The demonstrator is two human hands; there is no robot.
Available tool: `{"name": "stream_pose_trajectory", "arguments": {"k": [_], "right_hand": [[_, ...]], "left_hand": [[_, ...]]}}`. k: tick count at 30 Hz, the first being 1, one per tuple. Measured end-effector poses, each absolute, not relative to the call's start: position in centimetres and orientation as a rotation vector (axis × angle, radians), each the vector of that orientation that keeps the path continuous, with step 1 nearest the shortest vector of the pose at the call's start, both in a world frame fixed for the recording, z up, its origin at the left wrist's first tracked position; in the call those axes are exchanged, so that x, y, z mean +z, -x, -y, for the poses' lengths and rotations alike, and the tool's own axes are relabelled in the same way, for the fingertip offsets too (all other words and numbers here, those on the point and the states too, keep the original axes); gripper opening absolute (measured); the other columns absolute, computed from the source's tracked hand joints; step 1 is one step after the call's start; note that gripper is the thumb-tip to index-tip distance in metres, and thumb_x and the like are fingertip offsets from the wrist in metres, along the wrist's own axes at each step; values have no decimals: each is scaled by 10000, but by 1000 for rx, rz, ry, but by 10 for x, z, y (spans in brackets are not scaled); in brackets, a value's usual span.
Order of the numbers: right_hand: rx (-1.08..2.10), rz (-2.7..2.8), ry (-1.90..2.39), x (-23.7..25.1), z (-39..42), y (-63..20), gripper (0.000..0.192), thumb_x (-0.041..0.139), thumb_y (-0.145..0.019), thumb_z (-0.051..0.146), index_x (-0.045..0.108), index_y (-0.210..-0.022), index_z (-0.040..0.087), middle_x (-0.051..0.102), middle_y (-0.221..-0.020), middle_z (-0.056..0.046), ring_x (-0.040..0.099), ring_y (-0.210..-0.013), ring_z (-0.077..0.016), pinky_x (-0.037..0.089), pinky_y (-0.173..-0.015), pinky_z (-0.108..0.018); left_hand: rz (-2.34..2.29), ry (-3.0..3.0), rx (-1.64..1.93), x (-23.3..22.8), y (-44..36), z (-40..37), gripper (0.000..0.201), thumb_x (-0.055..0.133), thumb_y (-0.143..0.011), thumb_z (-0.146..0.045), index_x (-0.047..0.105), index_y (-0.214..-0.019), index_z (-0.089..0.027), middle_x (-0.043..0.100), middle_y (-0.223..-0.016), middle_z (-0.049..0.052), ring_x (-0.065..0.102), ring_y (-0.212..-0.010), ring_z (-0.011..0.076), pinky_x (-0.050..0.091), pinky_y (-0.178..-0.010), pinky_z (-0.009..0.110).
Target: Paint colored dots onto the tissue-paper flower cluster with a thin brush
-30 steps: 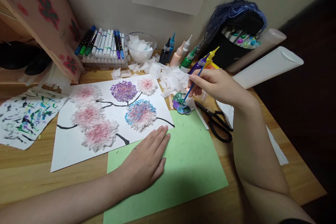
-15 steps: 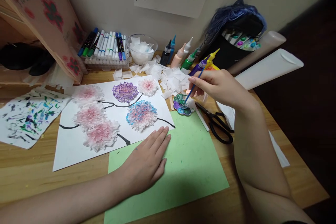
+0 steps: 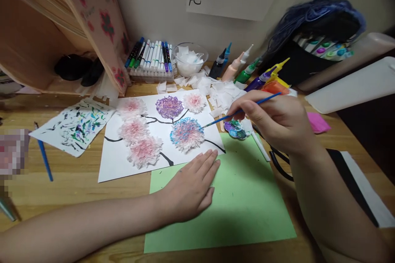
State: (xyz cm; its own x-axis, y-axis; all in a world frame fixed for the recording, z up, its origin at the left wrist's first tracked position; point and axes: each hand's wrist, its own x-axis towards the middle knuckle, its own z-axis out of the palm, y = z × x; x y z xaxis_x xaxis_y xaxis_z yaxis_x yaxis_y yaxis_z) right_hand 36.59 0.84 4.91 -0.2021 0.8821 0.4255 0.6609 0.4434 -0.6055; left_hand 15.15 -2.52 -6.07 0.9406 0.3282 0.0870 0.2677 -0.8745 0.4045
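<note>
Pinched in the right hand (image 3: pixel 271 121), the brush (image 3: pixel 221 119) looks light and stiff, best held mid-shaft, its tip beside the soft, crushable blue-edged flower (image 3: pixel 187 134) near the white sheet's (image 3: pixel 112 166) right edge. The left hand (image 3: pixel 191 187) lies flat, clasping nothing, by that sheet's lower right corner. Fingers hide part of the shaft; bristle contact is unclear.

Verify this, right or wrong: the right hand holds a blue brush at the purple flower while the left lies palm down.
Wrong flower: in the head view, the right hand holds a blue brush at the blue-edged flower, while the left hand lies palm down.
</note>
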Motion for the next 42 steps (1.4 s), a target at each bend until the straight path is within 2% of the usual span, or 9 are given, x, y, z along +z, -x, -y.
{"name": "stream_pose_trajectory", "arguments": {"k": [3, 7, 15, 42], "right_hand": [[372, 2002, 1295, 49, -7, -362, 305, 459, -967, 354, 674, -783, 241, 716, -752, -5, 662, -661, -123, 503, -611, -258], [422, 2021, 1288, 46, -7, -358, 311, 451, -966, 366, 676, -791, 241, 731, -789, -20, 687, -741, -151, 521, -680, -282], [476, 2035, 1324, 45, -8, -357, 299, 458, -956, 387, 677, -800, 257, 738, -809, -27, 696, -779, -181, 525, -708, -314], [447, 2023, 1323, 47, -9, -360, 303, 465, -954, 393, 690, -797, 264, 742, -815, -25, 700, -762, -181, 539, -691, -321]], "left_hand": [[-442, -2692, 201, -61, -152, 25, 570, 449, -942, -239, 350, -1440, 21, 280, -1553, 242, 267, -1443, 353, 305, -1166, 469], [-443, -2675, 197, -61, -152, 26, 579, 445, -943, -239, 327, -1449, 16, 254, -1564, 240, 228, -1458, 344, 287, -1174, 472], [-445, -2658, 216, -62, -151, 26, 581, 464, -926, -225, 331, -1443, 5, 263, -1563, 236, 226, -1460, 341, 284, -1177, 471], [-451, -2643, 220, -61, -152, 26, 579, 467, -919, -210, 327, -1441, -2, 263, -1561, 240, 225, -1461, 335, 283, -1177, 469]]}}
